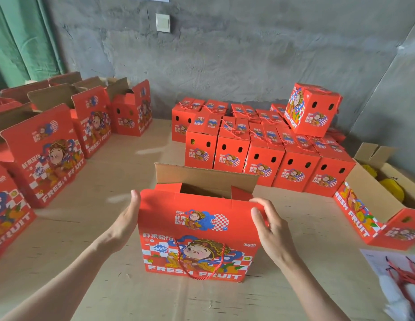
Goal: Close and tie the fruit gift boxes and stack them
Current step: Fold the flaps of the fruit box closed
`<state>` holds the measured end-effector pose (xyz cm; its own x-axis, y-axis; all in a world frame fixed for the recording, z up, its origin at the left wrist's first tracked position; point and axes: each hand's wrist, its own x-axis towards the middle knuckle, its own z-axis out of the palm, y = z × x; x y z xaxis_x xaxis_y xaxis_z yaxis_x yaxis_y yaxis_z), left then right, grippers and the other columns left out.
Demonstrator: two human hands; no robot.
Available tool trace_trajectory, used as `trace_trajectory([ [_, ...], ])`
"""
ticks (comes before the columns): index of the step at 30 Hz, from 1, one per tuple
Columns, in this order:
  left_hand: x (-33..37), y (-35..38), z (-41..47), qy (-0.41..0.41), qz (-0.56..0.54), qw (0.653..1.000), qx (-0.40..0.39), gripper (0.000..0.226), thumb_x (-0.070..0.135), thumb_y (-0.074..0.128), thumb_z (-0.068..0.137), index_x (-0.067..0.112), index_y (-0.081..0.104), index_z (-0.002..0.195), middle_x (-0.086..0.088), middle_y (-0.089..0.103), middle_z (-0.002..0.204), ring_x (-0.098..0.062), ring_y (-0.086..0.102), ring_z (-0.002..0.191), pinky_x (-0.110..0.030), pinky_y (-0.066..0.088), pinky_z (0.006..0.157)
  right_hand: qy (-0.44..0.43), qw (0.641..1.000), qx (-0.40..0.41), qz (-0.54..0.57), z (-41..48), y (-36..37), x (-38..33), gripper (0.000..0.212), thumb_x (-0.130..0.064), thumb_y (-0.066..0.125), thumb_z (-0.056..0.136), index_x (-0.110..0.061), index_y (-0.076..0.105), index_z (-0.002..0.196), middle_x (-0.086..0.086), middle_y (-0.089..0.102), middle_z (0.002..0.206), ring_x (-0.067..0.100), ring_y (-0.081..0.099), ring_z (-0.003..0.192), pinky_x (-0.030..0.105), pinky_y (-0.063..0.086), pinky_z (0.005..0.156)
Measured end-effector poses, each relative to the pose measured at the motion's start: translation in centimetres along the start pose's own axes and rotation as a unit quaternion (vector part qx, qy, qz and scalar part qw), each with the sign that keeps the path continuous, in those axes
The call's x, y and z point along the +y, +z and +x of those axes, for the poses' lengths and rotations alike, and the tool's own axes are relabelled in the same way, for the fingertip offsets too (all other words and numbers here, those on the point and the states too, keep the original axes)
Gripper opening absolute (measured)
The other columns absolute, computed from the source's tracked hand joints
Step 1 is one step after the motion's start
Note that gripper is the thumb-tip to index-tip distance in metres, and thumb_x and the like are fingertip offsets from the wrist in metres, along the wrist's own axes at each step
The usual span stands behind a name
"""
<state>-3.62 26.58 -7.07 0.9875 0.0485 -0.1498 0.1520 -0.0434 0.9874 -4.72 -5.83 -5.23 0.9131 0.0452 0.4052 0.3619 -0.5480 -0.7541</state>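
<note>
A red fruit gift box (197,246) stands in front of me on cardboard sheets, top flaps up and a red cord handle (202,262) hanging down its front. My left hand (125,218) lies flat against the left edge of its near flap, fingers straight. My right hand (269,225) touches the flap's right top corner, fingers loosely bent over the edge. Behind it, several closed, tied boxes (266,154) stand in rows, with one tilted box (311,110) resting on top of them.
Several open red boxes (46,154) line the left side. At right an open box (373,205) lies on its side beside a brown carton with yellow fruit (392,186). A bag of red cords (401,279) sits at lower right. A grey wall stands behind.
</note>
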Motion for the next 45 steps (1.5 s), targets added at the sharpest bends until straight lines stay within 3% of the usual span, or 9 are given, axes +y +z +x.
trace_trajectory([
  [3,-0.3,-0.1,0.5,0.003,0.07,0.998,-0.006,0.097,0.094,0.029,0.062,0.01,0.07,0.087,0.0,0.074,0.086,-0.012,0.07,0.086,-0.025,0.049,0.08,0.061,0.993,-0.097,-0.022,0.9,-1.3,-0.3,0.035,-0.047,0.036,0.094,-0.03,0.051,0.121,0.004,0.063,0.071,0.014,0.058,0.061,0.021,0.04,0.056],
  [6,0.4,1.2,1.3,0.028,0.109,0.984,0.136,0.074,0.077,0.043,0.073,0.004,0.053,0.066,-0.008,0.055,0.062,-0.025,0.052,0.062,-0.031,0.039,0.062,0.112,0.977,-0.162,-0.081,3.4,-1.9,-0.7,0.03,-0.041,0.037,0.1,-0.021,0.057,0.109,0.015,0.063,0.084,0.025,0.061,0.08,0.032,0.042,0.07],
  [10,1.2,2.4,2.2,0.097,0.177,0.954,0.222,0.025,0.031,0.054,0.093,0.019,0.062,0.113,0.001,0.062,0.092,-0.02,0.057,0.085,-0.03,0.044,0.073,0.085,0.988,-0.025,-0.128,3.9,0.5,-0.1,0.026,-0.028,0.05,0.098,-0.013,0.07,0.093,0.003,0.067,0.08,0.018,0.059,0.073,0.029,0.042,0.065],
  [14,0.8,3.1,2.9,0.149,0.304,0.912,0.229,0.024,0.01,0.048,0.094,0.008,0.071,0.1,-0.01,0.068,0.102,-0.025,0.057,0.087,-0.027,0.037,0.072,0.035,0.965,0.159,-0.206,2.4,4.0,0.7,0.016,-0.014,0.063,0.091,-0.006,0.075,0.098,0.014,0.062,0.1,0.029,0.058,0.094,0.034,0.05,0.069],
  [20,0.0,3.3,2.2,0.237,0.378,0.862,0.242,0.024,0.009,0.056,0.093,-0.007,0.067,0.08,-0.016,0.063,0.09,-0.029,0.054,0.081,-0.037,0.046,0.074,-0.096,0.952,0.117,-0.266,2.3,4.1,1.1,0.032,-0.03,0.054,0.091,-0.007,0.073,0.079,0.004,0.069,0.081,0.026,0.061,0.08,0.037,0.049,0.07],
  [26,0.7,4.3,1.0,0.291,0.55,0.767,0.157,0.04,0.04,0.043,0.09,0.014,0.073,0.083,-0.004,0.061,0.083,-0.028,0.056,0.079,-0.041,0.046,0.075,-0.106,0.948,0.063,-0.294,2.6,4.4,1.0,0.02,-0.022,0.055,0.089,-0.01,0.071,0.084,0.005,0.06,0.075,0.022,0.057,0.07,0.037,0.049,0.064],
  [38,1.1,4.4,0.6,0.292,0.546,0.772,0.146,0.048,0.038,0.034,0.092,0.006,0.066,0.074,-0.008,0.061,0.073,-0.032,0.056,0.067,-0.035,0.047,0.054,-0.076,0.945,0.022,-0.316,2.3,4.4,0.3,0.015,-0.016,0.061,0.091,-0.004,0.068,0.084,0.009,0.062,0.084,0.027,0.059,0.078,0.039,0.053,0.066],
  [42,0.9,4.4,0.5,0.305,0.519,0.782,0.162,0.041,0.032,0.046,0.09,0.005,0.073,0.073,-0.011,0.06,0.079,-0.033,0.058,0.068,-0.034,0.049,0.05,-0.031,0.929,-0.054,-0.364,0.5,5.3,0.2,0.056,-0.048,0.033,0.098,-0.005,0.057,0.127,0.011,0.058,0.12,0.028,0.053,0.109,0.042,0.043,0.098],
  [45,0.9,4.6,0.2,0.291,0.523,0.786,0.152,0.058,0.045,0.033,0.091,0.007,0.076,0.082,-0.012,0.064,0.085,-0.035,0.059,0.08,-0.038,0.051,0.063,0.005,0.917,-0.131,-0.375,0.3,5.4,0.8,0.081,-0.062,0.0,0.089,-0.014,0.016,0.152,0.005,0.015,0.16,0.023,0.015,0.146,0.031,0.0,0.117],
])
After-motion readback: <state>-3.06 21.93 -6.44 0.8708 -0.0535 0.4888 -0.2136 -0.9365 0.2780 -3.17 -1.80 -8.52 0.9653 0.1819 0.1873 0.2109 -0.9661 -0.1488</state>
